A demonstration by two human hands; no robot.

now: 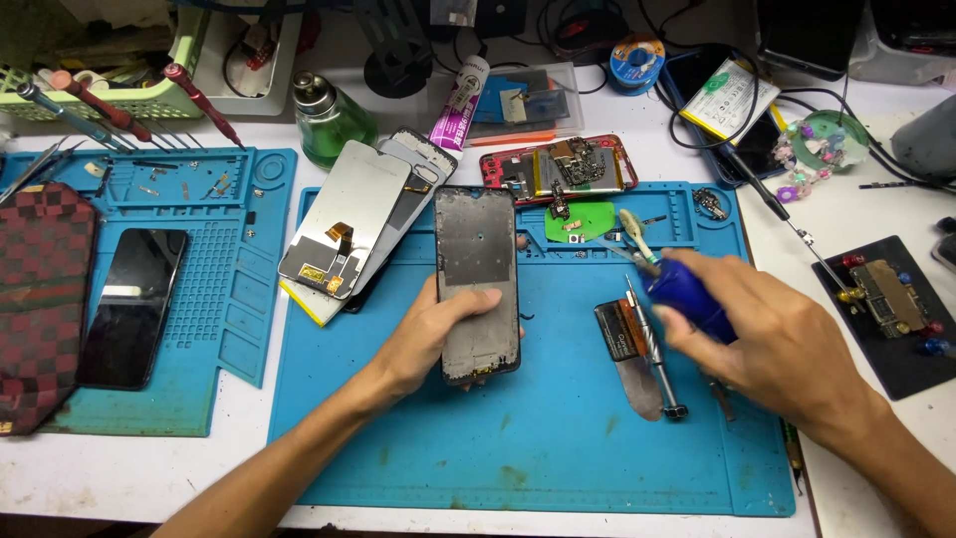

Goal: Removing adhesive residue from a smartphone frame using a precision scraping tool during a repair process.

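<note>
On blue mat (538, 438), left hand (428, 334) steadies phone frame (478, 284).

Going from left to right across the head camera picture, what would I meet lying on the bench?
Checkered red pouch → black phone → loose grey screen panel → phone frame held by the left hand → metal spatula → blue blower bulb in the right hand → small black mat.
</note>
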